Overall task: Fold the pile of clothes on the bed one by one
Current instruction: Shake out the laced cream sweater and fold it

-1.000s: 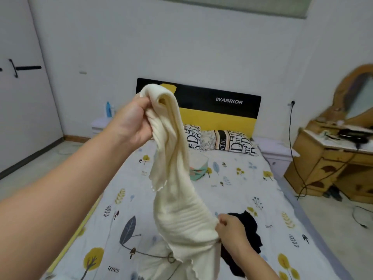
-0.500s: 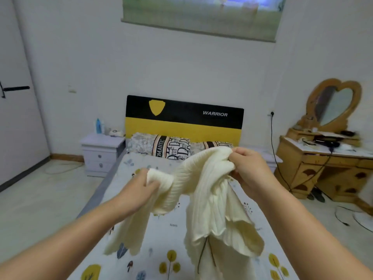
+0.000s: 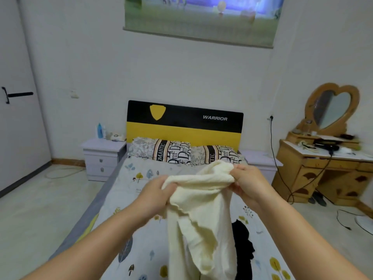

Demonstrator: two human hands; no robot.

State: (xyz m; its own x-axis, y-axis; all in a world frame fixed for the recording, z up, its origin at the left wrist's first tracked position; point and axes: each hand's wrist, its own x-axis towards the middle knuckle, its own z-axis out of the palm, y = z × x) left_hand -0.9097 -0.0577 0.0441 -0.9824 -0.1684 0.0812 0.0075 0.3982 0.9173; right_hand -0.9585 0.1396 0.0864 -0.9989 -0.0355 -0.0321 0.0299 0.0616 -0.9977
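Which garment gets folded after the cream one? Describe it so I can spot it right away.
Start at the bed with the leaf-print sheet and yellow-and-black headboard. On the near right part of the sheet, partly behind the hanging cream garment, lies a crumpled black garment. It is the only dark piece on the pale sheet.

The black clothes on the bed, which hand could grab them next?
Probably the right hand. The black clothes lie on the bed on the right side, below it. The left hand is farther off, across the hanging cream top. Both hands grip that top now.
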